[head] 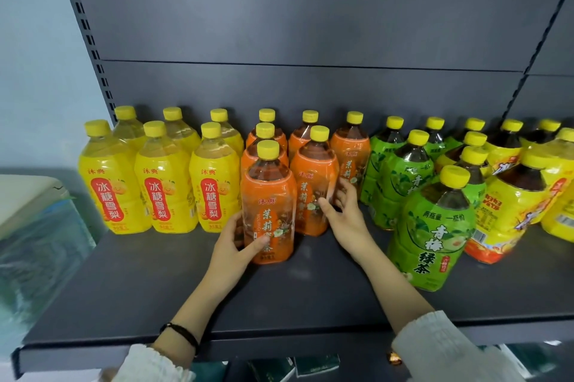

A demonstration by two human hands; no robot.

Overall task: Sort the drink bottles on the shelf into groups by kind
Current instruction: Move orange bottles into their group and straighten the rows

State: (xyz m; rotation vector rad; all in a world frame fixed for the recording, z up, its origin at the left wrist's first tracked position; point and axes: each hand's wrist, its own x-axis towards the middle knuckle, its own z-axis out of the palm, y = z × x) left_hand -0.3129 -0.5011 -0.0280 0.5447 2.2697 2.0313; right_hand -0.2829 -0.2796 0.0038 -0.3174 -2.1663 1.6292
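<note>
One orange bottle gripped by left hand; open right hand touches second bottle.

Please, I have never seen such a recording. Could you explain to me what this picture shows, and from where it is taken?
There is no machine here. A person wears one camera on the head, and it looks down at both hands. The dark shelf holds bottles in groups: yellow bottles on the left, orange bottles in the middle, green bottles further right, and yellow-and-red bottles at the far right. The left hand grips the front orange bottle. The right hand touches a second orange bottle beside it.
</note>
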